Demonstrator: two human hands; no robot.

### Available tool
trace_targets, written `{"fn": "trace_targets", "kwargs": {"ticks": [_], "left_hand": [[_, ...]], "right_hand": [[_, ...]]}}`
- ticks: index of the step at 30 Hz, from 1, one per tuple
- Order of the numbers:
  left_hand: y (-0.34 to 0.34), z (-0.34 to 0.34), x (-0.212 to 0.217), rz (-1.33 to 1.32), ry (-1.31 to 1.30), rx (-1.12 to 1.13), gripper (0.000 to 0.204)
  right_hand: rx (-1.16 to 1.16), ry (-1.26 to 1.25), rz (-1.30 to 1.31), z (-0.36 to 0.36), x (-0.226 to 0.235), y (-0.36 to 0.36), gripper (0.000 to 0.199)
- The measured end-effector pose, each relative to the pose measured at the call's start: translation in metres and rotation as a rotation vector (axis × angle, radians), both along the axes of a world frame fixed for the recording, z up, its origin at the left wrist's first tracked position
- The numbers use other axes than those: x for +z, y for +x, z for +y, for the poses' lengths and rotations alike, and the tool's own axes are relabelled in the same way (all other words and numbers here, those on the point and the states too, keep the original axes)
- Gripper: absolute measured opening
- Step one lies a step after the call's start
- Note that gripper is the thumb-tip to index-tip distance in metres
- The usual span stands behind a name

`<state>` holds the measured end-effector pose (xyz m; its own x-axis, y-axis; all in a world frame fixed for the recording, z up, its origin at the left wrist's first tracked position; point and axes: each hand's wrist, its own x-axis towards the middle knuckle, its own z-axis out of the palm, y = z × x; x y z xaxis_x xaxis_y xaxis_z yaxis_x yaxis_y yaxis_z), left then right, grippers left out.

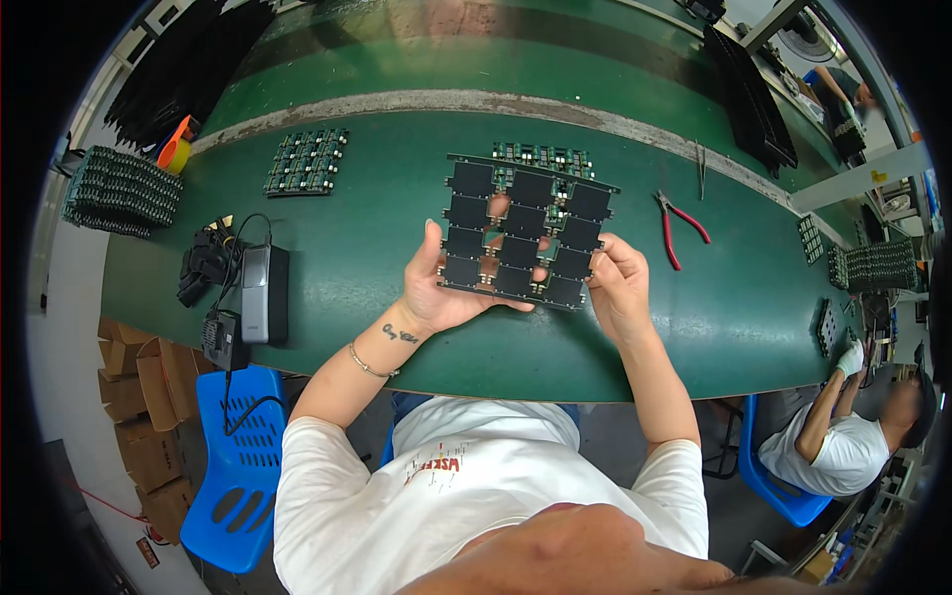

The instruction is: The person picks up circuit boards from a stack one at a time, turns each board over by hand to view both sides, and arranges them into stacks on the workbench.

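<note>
A panel of black circuit boards [521, 220] is held up above the green table, its face tilted toward me. My left hand [441, 288] supports it from the lower left, thumb along the side and fingers running behind the panel. At the right edge my right hand [620, 283] pinches the panel between thumb and fingers. Skin shows through the gaps between the boards. Just behind it on the table lies another circuit board panel [543, 157], partly covered by the held one. Right of it rest red-handled pliers [669, 228] and metal tweezers [701, 171].
A circuit board panel [305, 162] lies at the left of the table [397, 149]. Farther left are a stack of panels [121, 190], a grey power unit [264, 293] with cables and orange-yellow tape [177, 147]. A co-worker [833, 436] sits at the right. A blue chair [236, 456] stands left.
</note>
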<state>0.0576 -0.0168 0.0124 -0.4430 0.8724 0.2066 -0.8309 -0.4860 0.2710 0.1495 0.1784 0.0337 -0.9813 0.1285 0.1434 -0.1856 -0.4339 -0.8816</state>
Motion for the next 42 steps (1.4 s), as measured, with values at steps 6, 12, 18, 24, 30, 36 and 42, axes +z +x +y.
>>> {"fn": "trace_targets", "kwargs": {"ticks": [6,12,18,24,30,36,42], "left_hand": [[0.002,0.002,0.002,0.084,-0.047,0.035,0.072],[0.000,0.001,0.008,0.079,-0.129,0.041,0.071],[0.001,0.000,0.009,0.142,-0.182,0.060,0.072],[0.001,-0.002,0.009,0.226,-0.134,0.059,0.074],[-0.001,-0.005,0.010,0.274,-0.155,0.063,0.073],[-0.001,-0.010,0.002,0.308,-0.205,0.091,0.073],[0.001,-0.006,0.008,0.313,-0.205,0.096,0.077]], "right_hand": [[-0.004,-0.122,-0.044,0.003,0.002,0.000,0.018],[-0.041,-0.160,-0.120,0.002,0.003,-0.002,0.016],[-0.047,-0.129,-0.128,0.007,-0.003,-0.002,0.020],[-0.045,-0.073,-0.132,0.008,-0.010,-0.002,0.026],[0.007,-0.101,-0.100,0.007,-0.006,-0.003,0.031],[0.027,-0.089,-0.070,0.011,-0.018,-0.004,0.035],[0.011,-0.090,-0.078,0.011,-0.018,-0.002,0.035]]}}
